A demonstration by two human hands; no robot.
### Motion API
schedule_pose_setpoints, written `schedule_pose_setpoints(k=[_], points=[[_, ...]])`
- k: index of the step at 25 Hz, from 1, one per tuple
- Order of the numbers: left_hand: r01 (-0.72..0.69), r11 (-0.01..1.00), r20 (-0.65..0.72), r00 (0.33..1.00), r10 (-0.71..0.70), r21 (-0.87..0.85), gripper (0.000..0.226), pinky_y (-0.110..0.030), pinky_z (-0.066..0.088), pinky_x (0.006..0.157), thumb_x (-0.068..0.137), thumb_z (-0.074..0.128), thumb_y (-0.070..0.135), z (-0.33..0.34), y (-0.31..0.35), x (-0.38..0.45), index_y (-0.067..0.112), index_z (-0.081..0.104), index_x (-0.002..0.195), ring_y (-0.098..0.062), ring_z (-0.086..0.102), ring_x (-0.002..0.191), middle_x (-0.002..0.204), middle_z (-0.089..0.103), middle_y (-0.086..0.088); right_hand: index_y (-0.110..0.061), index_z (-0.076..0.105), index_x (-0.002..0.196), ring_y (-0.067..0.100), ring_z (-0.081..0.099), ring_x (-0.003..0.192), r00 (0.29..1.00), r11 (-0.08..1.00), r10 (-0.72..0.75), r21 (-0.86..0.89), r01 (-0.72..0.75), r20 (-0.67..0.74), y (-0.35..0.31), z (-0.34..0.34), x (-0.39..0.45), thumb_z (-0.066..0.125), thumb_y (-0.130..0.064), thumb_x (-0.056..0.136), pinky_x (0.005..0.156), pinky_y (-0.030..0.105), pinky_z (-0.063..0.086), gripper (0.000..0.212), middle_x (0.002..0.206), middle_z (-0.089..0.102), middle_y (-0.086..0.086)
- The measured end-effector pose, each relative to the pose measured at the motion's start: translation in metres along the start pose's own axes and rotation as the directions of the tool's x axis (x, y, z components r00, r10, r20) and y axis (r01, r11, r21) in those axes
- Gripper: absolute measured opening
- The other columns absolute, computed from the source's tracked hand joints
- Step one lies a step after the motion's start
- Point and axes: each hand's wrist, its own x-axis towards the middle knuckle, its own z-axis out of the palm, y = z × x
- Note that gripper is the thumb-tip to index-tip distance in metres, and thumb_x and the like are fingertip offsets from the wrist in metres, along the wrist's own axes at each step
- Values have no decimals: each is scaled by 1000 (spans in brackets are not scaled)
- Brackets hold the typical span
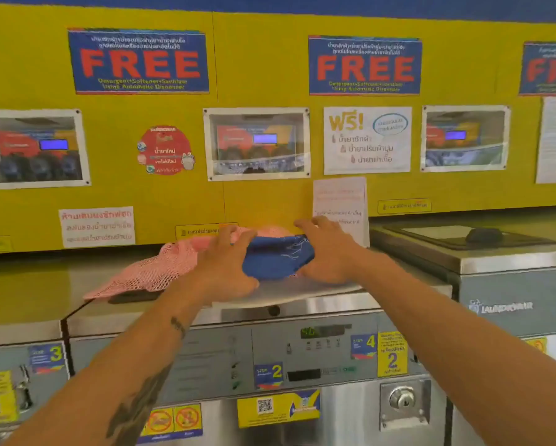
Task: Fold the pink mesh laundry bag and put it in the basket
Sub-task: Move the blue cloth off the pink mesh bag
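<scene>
The pink mesh laundry bag [154, 268] lies crumpled on top of a steel washing machine [302, 365], spread to the left and behind my hands. A folded blue cloth [276, 257] sits in the middle on a pale sheet [302, 292]. My left hand [228, 265] grips the blue cloth's left side, with its fingers over the pink mesh. My right hand [326, 249] presses on the cloth's right side. No basket is in view.
A yellow wall panel [264, 204] with posters and paper notices rises right behind the machine top. Similar machines stand to the left [19, 317] and right [511, 284]. A dark lump [484, 235] lies on the right machine's lid.
</scene>
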Motion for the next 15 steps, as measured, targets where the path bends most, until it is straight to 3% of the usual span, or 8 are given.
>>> schedule_pose_setpoints(k=[2, 3, 5, 7, 9, 12, 15], points=[[4, 992, 126, 992, -20, 123, 108, -51, 27, 113, 73, 74, 40, 9, -8, 37, 34, 1, 153, -32, 11, 147, 162, -6, -4, -28, 18, 153, 36, 28, 140, 996, 998, -54, -24, 56, 76, 14, 18, 39, 71, -37, 75, 108, 56, 35, 95, 156, 26, 10], [1, 988, 187, 982, -31, 157, 111, -49, 29, 112, 73, 74, 38, 12, -12, 54, 33, -3, 153, -31, 14, 146, 162, -3, -6, -27, 17, 154, 35, 29, 141, 988, 996, -84, -11, 86, 133, 20, 27, 59, 72, -37, 74, 109, 55, 35, 98, 156, 26, 10], [25, 996, 244, 969, -44, 83, 99, -39, 44, 98, 75, 71, 25, 19, -18, 85, 25, 10, 153, -31, 41, 131, 153, 33, -11, -25, 16, 155, 34, 34, 140, 960, 989, -139, 91, 120, 244, 31, 47, 94, 73, -35, 74, 109, 53, 37, 100, 157, 31, 10], [37, 999, 176, 984, -36, -2, 56, -34, 50, 72, 75, 63, 11, 27, -18, 105, 19, 48, 129, -27, 59, 97, 114, 63, -8, -23, 20, 154, 35, 43, 134, 936, 980, -170, 155, 127, 309, 43, 58, 117, 73, -31, 77, 104, 51, 43, 94, 151, 40, 11], [4, 1000, 36, 999, -3, -24, 24, -35, 47, 62, 74, 61, 8, 27, -13, 116, 19, 58, 94, -25, 57, 79, 86, 63, -3, -18, 34, 147, 35, 54, 124, 928, 968, -189, 221, 120, 322, 52, 58, 122, 69, -26, 81, 97, 48, 48, 75, 138, 54, 11], [-165, 983, -74, 985, 159, -85, 9, -43, 44, 60, 75, 63, 10, 21, -6, 131, 15, 60, 81, -22, 52, 67, 72, 59, -2, -17, 59, 114, 30, 63, 92, 930, 933, -237, 331, 138, 280, 62, 47, 120, 64, -20, 82, 79, 42, 53, 32, 97, 66, 6], [-354, 931, -160, 928, 337, -88, 7, -35, 43, 68, 79, 68, 19, 18, 3, 144, 18, 63, 83, -13, 50, 70, 76, 59, 4, -24, 58, 82, 28, 57, 76, 971, 953, -186, 269, 140, 154, 75, 19, 116, 61, -22, 75, 66, 42, 48, 8, 80, 61, 4]])
